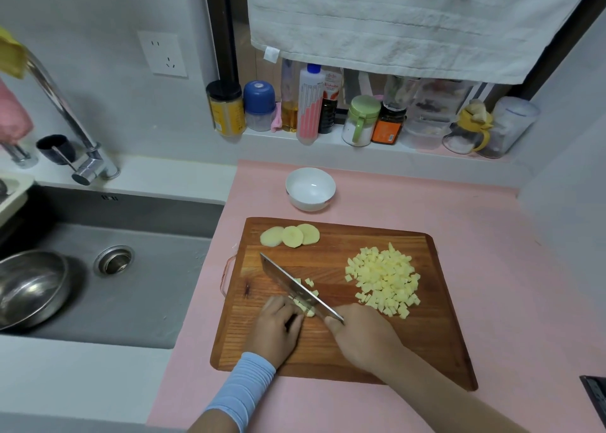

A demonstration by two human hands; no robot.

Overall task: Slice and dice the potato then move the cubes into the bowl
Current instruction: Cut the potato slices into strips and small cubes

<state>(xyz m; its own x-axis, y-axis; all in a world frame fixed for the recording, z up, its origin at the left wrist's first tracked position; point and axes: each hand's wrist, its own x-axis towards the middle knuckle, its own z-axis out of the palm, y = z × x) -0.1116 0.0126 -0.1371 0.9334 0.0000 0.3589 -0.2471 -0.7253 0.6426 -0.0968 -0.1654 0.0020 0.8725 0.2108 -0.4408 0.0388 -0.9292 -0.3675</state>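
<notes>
- The potato strips [304, 298] I am dicing lie near the front left of the cutting board [354, 354], with a few loose cubes just past the blade.
- My left hand [278, 326] sits on them, fingers curled tight, fingertips holding the strips down right beside the blade.
- My right hand [364, 334] is wrapped around the handle of the knife [292, 281]; the handle itself is hidden in my grip. The blade slants away to the left, edge down on the strips.
- A pile of cubes [383, 278] sits on the right half of the board, apart from the knife.
- Three round slices [290, 235] overlap in a row at the board's far left corner.
- The white bowl [310, 188] stands just beyond the board on the pink mat [492, 235], with no potato in it.
- To the left is the sink [147, 288], holding a steel bowl [29, 288].
</notes>
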